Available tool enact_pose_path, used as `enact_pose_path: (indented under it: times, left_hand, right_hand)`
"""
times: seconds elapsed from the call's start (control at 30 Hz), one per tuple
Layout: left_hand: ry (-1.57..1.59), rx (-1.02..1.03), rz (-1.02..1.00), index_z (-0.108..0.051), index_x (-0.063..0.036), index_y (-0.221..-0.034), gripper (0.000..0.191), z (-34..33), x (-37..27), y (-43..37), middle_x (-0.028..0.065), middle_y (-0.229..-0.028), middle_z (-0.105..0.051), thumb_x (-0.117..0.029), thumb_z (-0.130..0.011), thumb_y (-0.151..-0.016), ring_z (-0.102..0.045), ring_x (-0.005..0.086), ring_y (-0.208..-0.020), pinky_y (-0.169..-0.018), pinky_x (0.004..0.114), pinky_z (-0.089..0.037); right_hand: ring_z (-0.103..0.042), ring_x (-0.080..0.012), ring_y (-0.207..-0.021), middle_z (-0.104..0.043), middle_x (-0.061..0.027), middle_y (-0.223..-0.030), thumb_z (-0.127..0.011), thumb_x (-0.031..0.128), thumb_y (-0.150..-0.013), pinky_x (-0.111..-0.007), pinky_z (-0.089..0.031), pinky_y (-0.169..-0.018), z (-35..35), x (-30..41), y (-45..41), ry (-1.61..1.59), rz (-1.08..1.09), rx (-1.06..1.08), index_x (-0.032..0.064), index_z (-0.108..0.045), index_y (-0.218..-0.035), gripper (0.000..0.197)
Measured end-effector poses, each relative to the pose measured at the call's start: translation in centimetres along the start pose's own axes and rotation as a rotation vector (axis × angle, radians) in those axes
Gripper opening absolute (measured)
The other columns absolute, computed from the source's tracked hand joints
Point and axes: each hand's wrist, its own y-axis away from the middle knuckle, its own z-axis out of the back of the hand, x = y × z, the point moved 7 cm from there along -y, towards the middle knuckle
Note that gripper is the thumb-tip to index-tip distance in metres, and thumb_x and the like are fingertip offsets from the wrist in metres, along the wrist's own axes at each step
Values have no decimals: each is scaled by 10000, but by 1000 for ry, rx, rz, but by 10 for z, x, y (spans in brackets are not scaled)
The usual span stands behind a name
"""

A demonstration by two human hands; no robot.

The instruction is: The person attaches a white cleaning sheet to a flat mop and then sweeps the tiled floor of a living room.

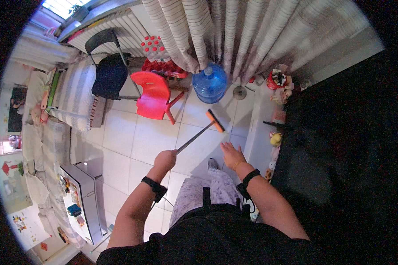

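Note:
My left hand (pixel 165 161) is closed around the pole of a long-handled floor brush (pixel 215 121). Its orange head with dark bristles lies on the white tiled floor (pixel 154 135), a little in front of a large blue water bottle (pixel 209 83). To the right, my right hand (pixel 232 156) is spread with nothing in it, below the brush head and apart from the pole. One of my shoes (pixel 212 163) shows on the tiles between the hands.
A red plastic chair (pixel 152 96) and a black folding chair (pixel 111 76) stand ahead left, near packs of red-capped bottles (pixel 155 49). Striped curtains (pixel 230 33) hang ahead. A white table (pixel 89 198) is at left; a white ledge with toys (pixel 263 109) and a dark screen (pixel 311 159) are at right.

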Motion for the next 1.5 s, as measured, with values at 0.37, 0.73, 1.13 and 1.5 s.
enact_pose_path:
  times: [0.37,0.73,1.13,1.5]
  left_hand:
    - [121,5,85,-834,-73,-1269,309,-46,-91,-113,239,-1212,-876,-213,-571,-1190,-849,478,-1131,-984,629,-682]
    - [105,28,353,-834,-65,-1294,375,-58,82,86,254,-1160,-876,-279,-532,-1242,-842,504,-1061,-937,660,-674]
    - [230,-161,371,-848,-72,-1272,319,-61,69,-58,256,-1146,-875,-234,-588,-1185,-847,493,-1083,-958,646,-679]
    - [140,48,431,-822,-111,-1365,333,-118,112,80,218,-1234,-875,-199,-562,-1177,-844,465,-1167,-1001,621,-684]
  right_hand:
    - [-250,-320,-1873,-266,-101,-2030,-565,192,-1178,-756,-225,-1461,-7,-38,18,84,-66,62,147,-298,-1923,793]
    - [-265,-330,-1867,-273,-114,-2027,-623,166,-1170,-742,-285,-1452,-1,47,-31,127,137,101,143,-288,-1930,830]
    - [-274,-344,-1864,-297,-143,-2013,-632,206,-1177,-763,-284,-1442,-14,33,-27,207,156,142,134,-309,-1920,813]
    - [-277,-339,-1863,-312,-122,-2012,-614,193,-1180,-748,-268,-1457,-34,52,-17,172,161,157,154,-309,-1923,804]
